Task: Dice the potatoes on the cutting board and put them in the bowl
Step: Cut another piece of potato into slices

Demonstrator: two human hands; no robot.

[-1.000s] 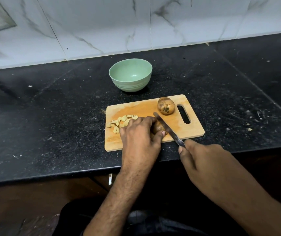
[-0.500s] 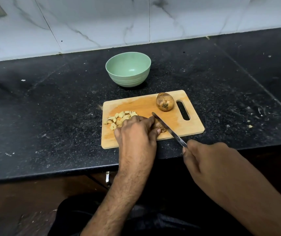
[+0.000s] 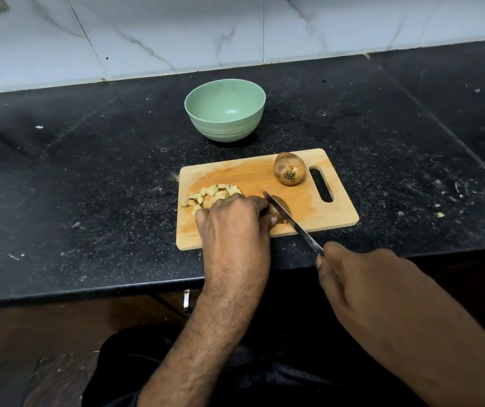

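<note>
Left hand (image 3: 232, 221) curled over a potato piece (image 3: 276, 214), pinning it to the wooden cutting board (image 3: 335, 212). Right hand (image 3: 361, 277) grips the steel knife (image 3: 291, 221), blade on the piece. Pale diced cubes (image 3: 212, 195) beside the left hand; whole round potato (image 3: 289, 168) near the handle slot. Smooth green bowl (image 3: 225, 110) on the speckled black counter (image 3: 88, 171) behind the board.

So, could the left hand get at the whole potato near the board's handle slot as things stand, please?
Probably yes, once it lets go. The left hand now holds the potato piece being cut, and the knife lies across the path to the whole potato; otherwise the cutting board is bare.
</note>
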